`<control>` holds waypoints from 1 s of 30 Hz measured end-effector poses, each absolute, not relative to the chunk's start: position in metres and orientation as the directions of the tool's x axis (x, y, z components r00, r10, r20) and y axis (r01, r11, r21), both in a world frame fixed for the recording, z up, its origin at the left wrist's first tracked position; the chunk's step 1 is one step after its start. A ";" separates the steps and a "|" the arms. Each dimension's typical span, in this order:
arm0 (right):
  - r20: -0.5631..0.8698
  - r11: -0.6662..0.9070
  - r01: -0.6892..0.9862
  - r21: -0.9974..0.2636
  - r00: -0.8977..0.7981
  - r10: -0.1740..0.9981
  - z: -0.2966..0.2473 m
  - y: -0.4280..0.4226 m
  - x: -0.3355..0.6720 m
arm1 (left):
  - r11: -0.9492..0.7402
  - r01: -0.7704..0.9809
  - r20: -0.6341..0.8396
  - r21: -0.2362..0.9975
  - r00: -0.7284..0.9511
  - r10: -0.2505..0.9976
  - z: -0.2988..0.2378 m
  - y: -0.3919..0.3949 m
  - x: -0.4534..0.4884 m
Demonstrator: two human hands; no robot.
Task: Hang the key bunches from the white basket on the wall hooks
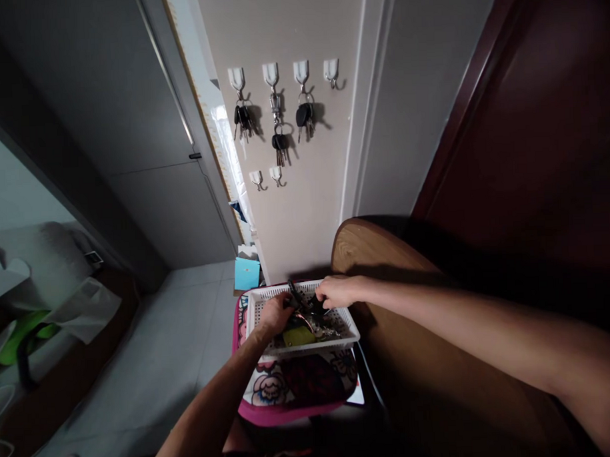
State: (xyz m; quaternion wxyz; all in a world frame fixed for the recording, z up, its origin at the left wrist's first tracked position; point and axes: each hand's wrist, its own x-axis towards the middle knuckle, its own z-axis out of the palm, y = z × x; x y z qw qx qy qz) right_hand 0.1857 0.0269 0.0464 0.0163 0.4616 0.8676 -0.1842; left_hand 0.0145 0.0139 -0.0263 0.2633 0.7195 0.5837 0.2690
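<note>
Both my hands reach into a white plastic basket (309,349) with slotted sides. My left hand (276,314) is at its left side, fingers bent together around something dark that I cannot make out. Over the right part, my right hand (334,291) pinches a dark item, too shadowed to name. Between them lie a yellow-green flat item (299,336) and a jumble of small metal pieces (331,333), perhaps keys. Under the basket is a flower-patterned cushioned seat (270,388) with a pink edge.
On the wall ahead, white hooks (271,73) carry key bunches (280,143); one upper and two lower hooks (256,179) hold nothing. A wooden board (381,259) stands close on the right. A blue box (247,274) is behind the basket, a grey door (146,127) at left.
</note>
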 end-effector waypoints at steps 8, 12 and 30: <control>-0.214 0.514 0.815 -0.267 -0.571 0.793 0.046 0.031 0.186 | -0.064 0.590 0.013 0.805 0.091 0.996 -0.010 0.016 0.001; -0.222 0.544 0.809 -0.223 -0.585 0.780 0.042 0.032 0.186 | -0.088 0.555 -0.034 0.827 0.205 0.978 -0.006 0.012 -0.002; -0.408 0.591 0.783 -0.193 -0.612 0.678 0.043 0.019 0.178 | -0.234 0.396 0.163 0.888 0.204 0.965 0.021 0.018 0.008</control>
